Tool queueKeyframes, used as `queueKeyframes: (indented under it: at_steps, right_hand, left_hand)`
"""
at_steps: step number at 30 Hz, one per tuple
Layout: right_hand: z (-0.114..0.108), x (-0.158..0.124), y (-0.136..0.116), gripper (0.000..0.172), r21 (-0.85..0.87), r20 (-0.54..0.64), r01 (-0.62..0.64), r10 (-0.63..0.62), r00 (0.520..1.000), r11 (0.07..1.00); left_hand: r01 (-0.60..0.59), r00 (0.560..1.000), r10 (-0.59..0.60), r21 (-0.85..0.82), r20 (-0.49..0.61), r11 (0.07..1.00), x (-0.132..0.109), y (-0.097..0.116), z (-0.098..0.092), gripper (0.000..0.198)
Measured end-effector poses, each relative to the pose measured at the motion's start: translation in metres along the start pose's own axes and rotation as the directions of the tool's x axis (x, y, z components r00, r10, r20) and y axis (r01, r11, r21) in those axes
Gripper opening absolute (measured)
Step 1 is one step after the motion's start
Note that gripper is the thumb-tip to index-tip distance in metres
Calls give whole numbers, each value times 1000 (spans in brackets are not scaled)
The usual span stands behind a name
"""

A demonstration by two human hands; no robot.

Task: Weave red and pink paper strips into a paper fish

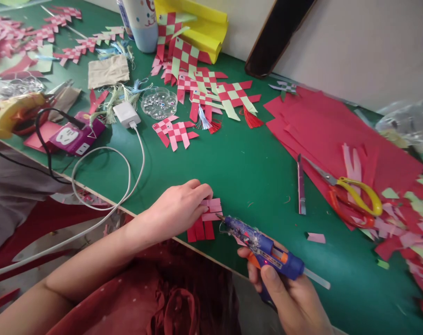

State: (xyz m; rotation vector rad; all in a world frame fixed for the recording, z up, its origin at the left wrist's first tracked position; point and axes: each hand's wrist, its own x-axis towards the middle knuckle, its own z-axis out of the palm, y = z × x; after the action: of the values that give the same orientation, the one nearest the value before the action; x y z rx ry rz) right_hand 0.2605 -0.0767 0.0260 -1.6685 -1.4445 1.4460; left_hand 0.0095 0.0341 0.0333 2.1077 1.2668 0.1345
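Note:
My right hand [281,288] grips a blue glue gun [263,246] with a clear glue stick poking out of its back. The gun's tip points left and sits at the edge of a small woven paper piece [205,228] of red and pink strips; whether it touches cannot be made out. My left hand [183,207] is closed over the upper left of that piece, fingertips pinching it near the table's front edge. Part of the weave is hidden under the fingers. A pink paper scrap [316,237] lies to the right of the gun.
Yellow-and-orange scissors [358,193] and a cutter knife [301,186] lie by red paper sheets [337,125]. Woven paper fish [188,58] are piled at the back. A white cable [128,160] loops over the front edge near a purple power socket [77,135]. A bottle [142,28] stands behind.

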Motion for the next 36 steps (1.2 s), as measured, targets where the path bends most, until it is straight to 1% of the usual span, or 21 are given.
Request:
queueKeyframes:
  at_steps: [7,11,14,17,20,22,24,27,30,33,36]
  right_hand:
    - [2,-3,0,35,41,-14,-23,24,1000,999]
    - [6,-4,-3,36,115,-31,-34,38,999,993]
    - [10,-1,-7,37,149,-10,-39,41,999,988]
    - [12,4,-12,37,127,-4,-45,46,999,991]
    - [11,10,-19,38,125,11,-37,36,999,991]
    - [10,14,-24,39,126,15,-55,54,998,990]
    - [8,17,-27,41,120,-3,-102,103,995,988]
    - [4,22,-29,44,123,36,-120,116,993,985]
    - [-2,23,-28,43,135,82,-115,104,991,984]
    - [-9,18,-25,41,164,43,-135,130,991,977]
    - [-13,9,-20,37,235,-7,-141,147,989,962]
  left_hand:
    - [7,1000,-7,35,6,999,0,1,1,9]
    - [6,1000,-6,41,-15,999,-1,2,2,9]
    - [-3,1000,4,53,-11,999,-1,2,2,12]
    - [-31,999,31,31,10,999,-2,-1,1,16]
    - [-92,995,93,-12,30,996,-5,-4,-1,20]
    - [-111,994,112,-40,19,993,-7,-7,-1,18]
    - [-106,994,105,-62,-12,992,-9,-8,-1,16]
    - [-109,994,106,-84,-36,991,-10,-9,1,16]
    - [-137,990,138,-89,3,986,-10,-8,-1,19]
    - [-162,985,166,-77,50,984,-9,-5,-5,22]
    - [-172,981,173,-18,91,985,-9,-3,-6,28]
